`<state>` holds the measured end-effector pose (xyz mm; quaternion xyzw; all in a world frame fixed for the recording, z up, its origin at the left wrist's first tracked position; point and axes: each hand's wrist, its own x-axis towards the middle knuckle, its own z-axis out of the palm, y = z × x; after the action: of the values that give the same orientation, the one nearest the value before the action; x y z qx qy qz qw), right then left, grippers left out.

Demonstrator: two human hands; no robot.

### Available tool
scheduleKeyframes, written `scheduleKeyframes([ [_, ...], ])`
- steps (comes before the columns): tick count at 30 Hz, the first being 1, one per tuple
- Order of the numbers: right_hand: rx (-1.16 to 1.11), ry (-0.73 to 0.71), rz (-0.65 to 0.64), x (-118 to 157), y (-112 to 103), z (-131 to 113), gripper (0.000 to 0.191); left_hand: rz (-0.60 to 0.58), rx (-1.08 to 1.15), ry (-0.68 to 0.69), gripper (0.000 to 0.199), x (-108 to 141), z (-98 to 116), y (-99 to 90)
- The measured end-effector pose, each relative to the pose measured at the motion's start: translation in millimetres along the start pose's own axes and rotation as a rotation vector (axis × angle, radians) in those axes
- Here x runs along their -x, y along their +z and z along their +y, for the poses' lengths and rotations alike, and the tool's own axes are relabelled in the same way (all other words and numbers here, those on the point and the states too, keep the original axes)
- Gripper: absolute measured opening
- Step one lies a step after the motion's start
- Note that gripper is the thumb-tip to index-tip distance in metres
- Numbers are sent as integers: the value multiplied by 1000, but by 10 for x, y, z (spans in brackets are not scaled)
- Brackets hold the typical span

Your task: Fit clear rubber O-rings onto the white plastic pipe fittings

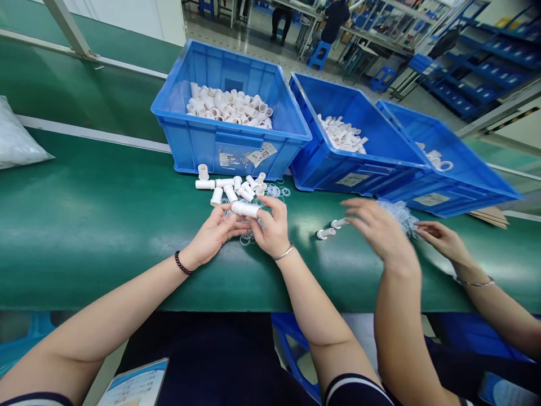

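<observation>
Just above the green tabletop I hold a white plastic pipe fitting [246, 210] sideways between both hands. My right hand [273, 228] is closed on its right end, thumb below and forefinger above. My left hand [213, 234] pinches around its left end, with fingers reaching underneath. Behind my hands lies a loose pile of white fittings [230, 193], one of them standing upright. Thin clear rings [278, 192] are scattered beside the pile, and more rings [247, 237] show below my hands.
Three blue bins stand along the back: the left bin [262, 135] and middle bin [359, 163] hold many white fittings, the right bin [456, 186] a few. At my right, a co-worker's hands [376, 225] are near two fittings [326, 233] and a ring heap [399, 217].
</observation>
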<state>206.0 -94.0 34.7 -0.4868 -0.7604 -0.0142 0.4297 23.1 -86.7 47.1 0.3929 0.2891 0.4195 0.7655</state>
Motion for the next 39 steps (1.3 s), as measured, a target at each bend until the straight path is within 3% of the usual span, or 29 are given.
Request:
scheduleKeyframes([
  [2,123,71,77,-49,-173,159,11,70,-218,135,40,-40,64,-83],
  [6,522,324,217,-76,-611,590,18,314,-917,472,19,-182,250,-366],
  [9,727,520,209,21,-825,870,19,318,-1266,500,15,-260,298,-544],
  [14,809,745,105,172,-923,1051,18,261,-1450,473,23,-318,176,-629],
  [16,810,728,136,139,-895,1011,21,270,-1422,460,21,-344,139,-640],
  [19,686,522,174,25,-710,836,20,336,-1297,423,15,-381,152,-663],
  [22,367,271,44,-52,-337,590,14,466,-1095,398,17,-392,221,-657],
  [25,165,180,-80,-61,64,394,13,541,-778,364,23,-377,290,-588],
  [28,160,208,-109,-60,310,330,14,446,-332,275,26,-347,336,-490],
  [30,172,235,-117,-70,371,345,12,340,-72,204,25,-323,357,-439],
  [33,150,244,-131,-89,365,380,8,257,137,111,19,-299,370,-402],
  [35,134,228,-100,-100,331,374,8,258,201,50,17,-297,358,-394],
  [39,76,181,49,-113,256,254,11,273,155,-44,33,-304,271,-370],
])
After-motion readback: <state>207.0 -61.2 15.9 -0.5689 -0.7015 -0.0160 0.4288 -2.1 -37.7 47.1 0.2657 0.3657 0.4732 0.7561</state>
